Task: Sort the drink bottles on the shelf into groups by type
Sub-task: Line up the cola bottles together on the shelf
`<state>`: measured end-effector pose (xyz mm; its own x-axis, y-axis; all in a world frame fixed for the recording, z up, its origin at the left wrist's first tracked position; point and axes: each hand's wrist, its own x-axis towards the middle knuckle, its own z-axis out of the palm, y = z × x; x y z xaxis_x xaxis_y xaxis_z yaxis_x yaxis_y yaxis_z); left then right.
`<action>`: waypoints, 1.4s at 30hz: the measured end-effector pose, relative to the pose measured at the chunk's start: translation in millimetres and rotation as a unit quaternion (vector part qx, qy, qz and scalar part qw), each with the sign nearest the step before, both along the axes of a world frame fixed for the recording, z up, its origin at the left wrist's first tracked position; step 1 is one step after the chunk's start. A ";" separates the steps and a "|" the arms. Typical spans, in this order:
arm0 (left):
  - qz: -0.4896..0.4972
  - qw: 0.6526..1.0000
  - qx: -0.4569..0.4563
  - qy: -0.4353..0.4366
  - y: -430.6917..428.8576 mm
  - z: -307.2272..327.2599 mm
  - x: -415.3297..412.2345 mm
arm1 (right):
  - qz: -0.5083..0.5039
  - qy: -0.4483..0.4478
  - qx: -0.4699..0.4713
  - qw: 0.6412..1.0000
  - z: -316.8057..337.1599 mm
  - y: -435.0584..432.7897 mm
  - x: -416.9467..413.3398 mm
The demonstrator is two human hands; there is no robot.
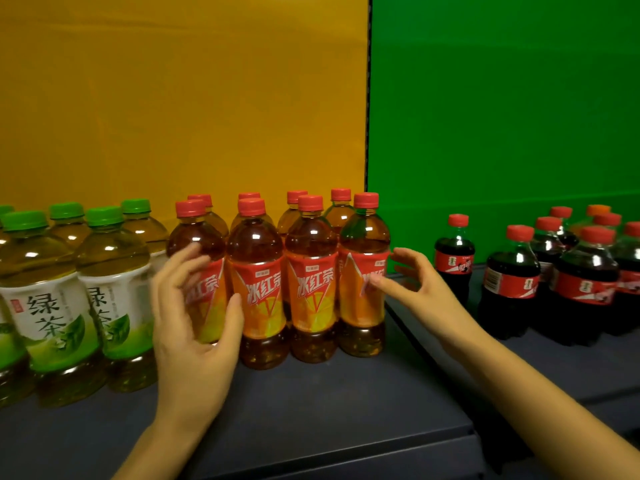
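Between the two open, empty hands, left [194,327] and right [412,289], the upright iced-tea bottles [308,282] stand grouped mid-shelf [311,410], the left hand nearest the leftmost bottle, the right fingertips touching the rightmost label.

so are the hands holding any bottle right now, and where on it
Neither closes on a bottle. The left hand is open around the label of the leftmost front iced tea bottle; the right hand is open with a fingertip at the rightmost iced tea bottle's label.
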<state>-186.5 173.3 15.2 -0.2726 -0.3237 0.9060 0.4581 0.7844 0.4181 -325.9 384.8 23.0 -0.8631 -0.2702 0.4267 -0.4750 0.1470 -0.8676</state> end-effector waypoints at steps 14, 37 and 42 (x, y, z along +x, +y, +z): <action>-0.168 0.947 -0.083 -0.263 161.3 2.6 -112.0 | -0.196 0.193 0.025 0.961 -34.3 141.6 -39.7; -0.219 0.899 0.191 -0.326 192.0 -29.9 -228.1 | -0.061 0.032 0.070 0.995 -45.7 131.5 -106.1; -0.214 0.896 0.194 -0.338 186.2 -29.4 -229.3 | -0.087 0.004 0.069 0.994 -44.6 113.1 -122.6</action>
<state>-415.9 359.5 -14.2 -0.8906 -0.3143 0.3288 0.2209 0.3330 0.9167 -448.5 497.9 -21.6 -0.8990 -0.1728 0.4024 -0.4379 0.3448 -0.8303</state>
